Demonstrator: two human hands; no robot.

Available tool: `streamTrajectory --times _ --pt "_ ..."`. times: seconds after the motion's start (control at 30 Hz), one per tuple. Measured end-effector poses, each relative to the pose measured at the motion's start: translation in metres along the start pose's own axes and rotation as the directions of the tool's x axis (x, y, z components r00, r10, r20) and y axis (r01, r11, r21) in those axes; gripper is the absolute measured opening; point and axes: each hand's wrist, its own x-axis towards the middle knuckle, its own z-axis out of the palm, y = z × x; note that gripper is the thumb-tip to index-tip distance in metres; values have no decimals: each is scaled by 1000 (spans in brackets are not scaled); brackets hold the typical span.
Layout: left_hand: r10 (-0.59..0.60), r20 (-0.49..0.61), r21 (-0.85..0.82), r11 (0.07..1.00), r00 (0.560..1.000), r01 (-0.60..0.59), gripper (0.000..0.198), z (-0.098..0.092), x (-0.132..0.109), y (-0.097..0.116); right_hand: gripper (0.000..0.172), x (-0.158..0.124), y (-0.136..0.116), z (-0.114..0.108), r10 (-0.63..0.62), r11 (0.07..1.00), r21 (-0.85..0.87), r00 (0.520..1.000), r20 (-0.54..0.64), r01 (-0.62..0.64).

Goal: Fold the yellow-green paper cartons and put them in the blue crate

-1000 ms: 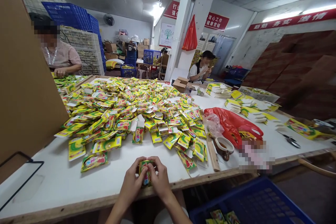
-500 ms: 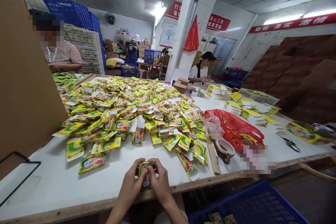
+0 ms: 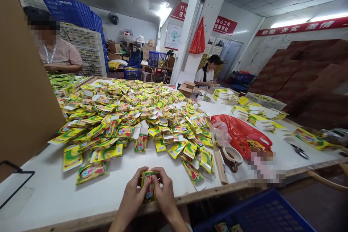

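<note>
A small yellow-green box (image 3: 148, 187) with colourful print stands between my two hands near the table's front edge. My left hand (image 3: 135, 190) grips its left side, thumb on the printed front. From the right, my right hand (image 3: 164, 189) holds the same box, thumb also on its front and fingers curled round the top. Beyond them lies a large heap of similar small boxes (image 3: 136, 108), some with white flaps raised.
A wooden strip (image 3: 219, 159) borders the heap on the right, beside a red bag (image 3: 233, 130), a brown cup (image 3: 231, 157) and scissors (image 3: 299, 150). A blue basket (image 3: 255, 210) is below the edge. Cardboard (image 3: 27, 79) rises at left. Other people sit beyond.
The view has shifted slightly. Both hands still hold the box, which looks a little more upright, with more of its front showing.
</note>
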Motion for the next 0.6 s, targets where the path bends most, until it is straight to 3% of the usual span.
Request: streamTrajectory --times 0.23,0.4,0.5,0.6 --pt "15 -46 -6 1000 999 -15 50 2 -1 4 17 -1 3 0 -2 999 51 1000 -28 3" --pt "70 -37 40 997 997 -69 52 2 -2 2 24 -5 8 -11 83 988 146 976 -200 -54" --pt "37 -68 71 997 997 -33 49 1 -2 0 30 -18 11 -52 99 993 94 923 -373 -68" --pt "-2 -61 100 995 998 8 42 0 0 -2 37 -45 21 -128 64 979 -128 826 -560 -162"
